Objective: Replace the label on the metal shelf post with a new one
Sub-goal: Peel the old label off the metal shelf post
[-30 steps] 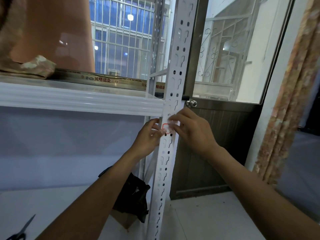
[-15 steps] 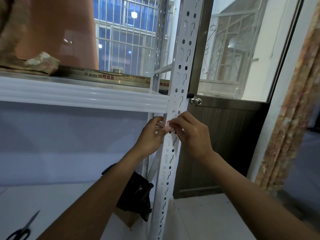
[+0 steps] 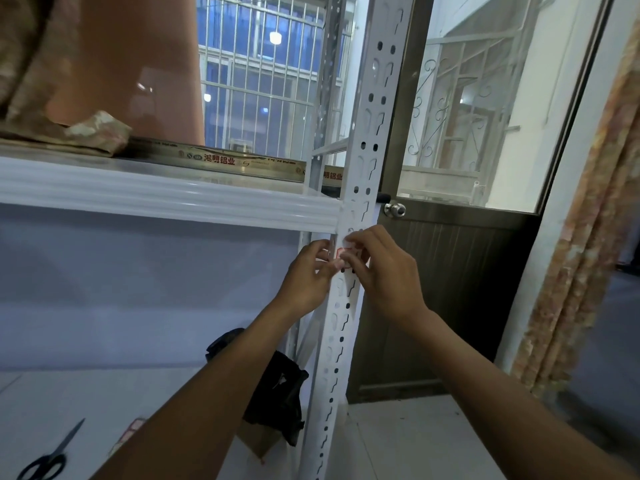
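Our left hand (image 3: 306,278) and right hand (image 3: 384,271) both pinch the red-bordered label (image 3: 344,253) between them, against the shelf post (image 3: 341,320). We judge the replacing unfinished; whether it is the old or the new one is unclear.

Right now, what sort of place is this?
Likely a home storeroom or utility room: a metal shelf rack, a door with a round knob, barred windows facing apartment blocks.

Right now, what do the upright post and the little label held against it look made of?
Post: looks like metal painted white, slightly glossy; a thin sheet punched with holes and slots. Label: probably thin paper or plastic film, white with red print; too small to tell which.
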